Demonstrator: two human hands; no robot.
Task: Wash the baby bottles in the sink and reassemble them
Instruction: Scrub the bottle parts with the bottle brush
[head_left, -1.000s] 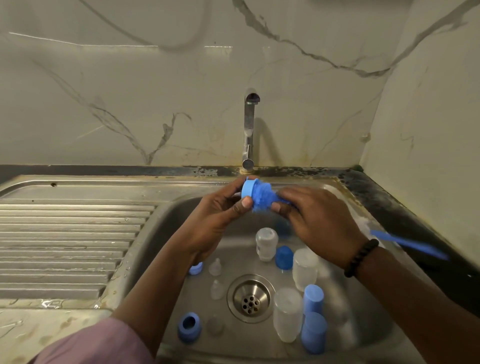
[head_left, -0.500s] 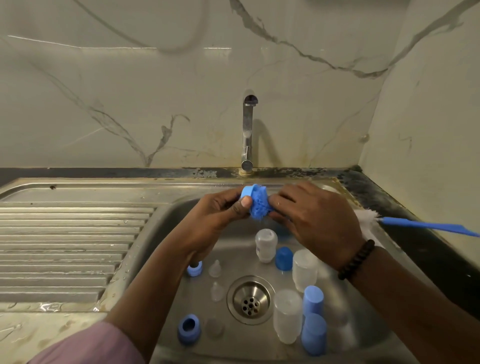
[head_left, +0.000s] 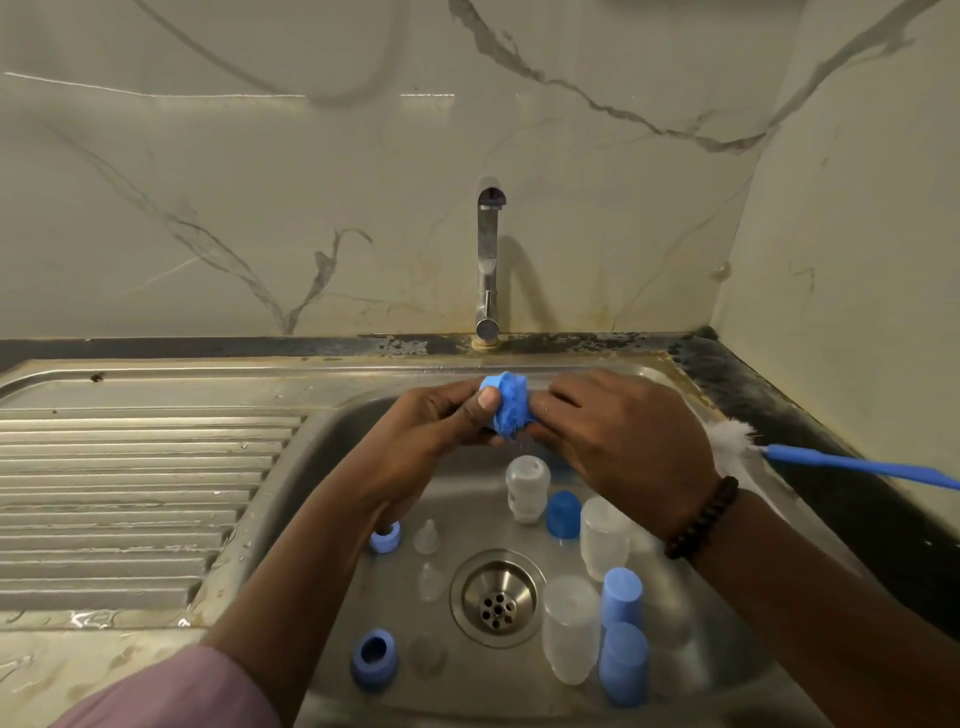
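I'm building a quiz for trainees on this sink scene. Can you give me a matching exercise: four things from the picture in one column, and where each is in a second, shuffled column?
Things:
1. blue bottle ring
2. bottle brush
3. tap
4. drain strainer

Places:
A. middle of the basin floor
B. on the sink's right rim, blue handle pointing right
C. in the grip of the left hand, over the basin
D. behind the basin, against the marble wall

Pairs: 1-C, 2-B, 3-D, 4-A
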